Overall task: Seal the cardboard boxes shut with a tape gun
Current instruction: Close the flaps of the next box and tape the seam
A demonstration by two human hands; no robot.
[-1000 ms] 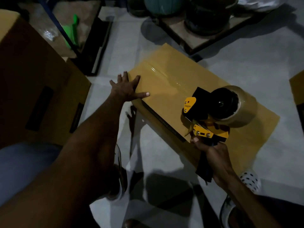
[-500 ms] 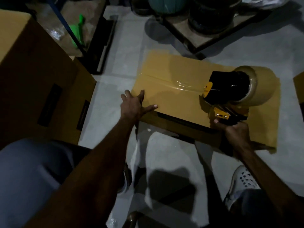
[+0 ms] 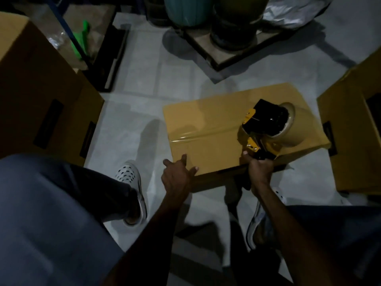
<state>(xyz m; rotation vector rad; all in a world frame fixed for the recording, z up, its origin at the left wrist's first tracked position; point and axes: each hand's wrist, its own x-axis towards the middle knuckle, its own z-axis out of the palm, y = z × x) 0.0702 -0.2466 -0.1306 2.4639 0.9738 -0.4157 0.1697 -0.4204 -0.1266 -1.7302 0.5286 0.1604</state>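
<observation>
Taping the box seam

My right hand (image 3: pixel 260 169) grips the tape gun (image 3: pixel 266 129) on the box (image 3: pixel 206 120); left hand (image 3: pixel 176 176), fingers loose, steadies its edge. Next, I'd run to the end and cut.

Three cardboard boxes are seen on the floor: a flat one in the middle (image 3: pixel 216 129), a large one at the left (image 3: pixel 37 96), and one at the right edge (image 3: pixel 354 141). One tape gun (image 3: pixel 266 131) is counted, loaded with one roll of tape (image 3: pixel 296 129). Two hands are shown, the left (image 3: pixel 177 176) and the right (image 3: pixel 258 169). Two white shoes are visible, one at the left (image 3: pixel 129 178) and one at the right (image 3: pixel 255 223). Two round pots are made out at the top, one teal (image 3: pixel 185 11) and one dark (image 3: pixel 237 21).
</observation>
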